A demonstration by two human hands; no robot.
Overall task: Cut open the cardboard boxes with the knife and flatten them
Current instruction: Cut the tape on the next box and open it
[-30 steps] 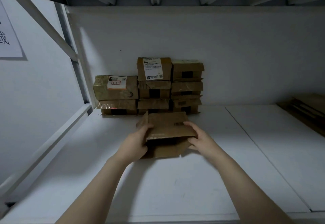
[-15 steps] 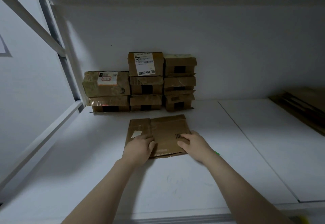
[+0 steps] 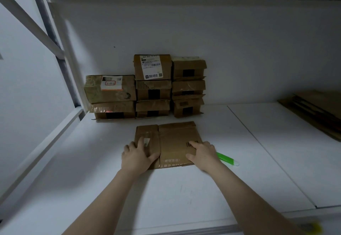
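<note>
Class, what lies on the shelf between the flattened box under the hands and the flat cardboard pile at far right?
Head view: a green knife, beside the right hand on the flattened box; otherwise bare shelf up to the cardboard pile.

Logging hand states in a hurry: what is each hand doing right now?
Left hand: open, fingers pressing down on the flattened cardboard box.
Right hand: open, pressing the same box; the green knife lies beside it, unheld.
</note>
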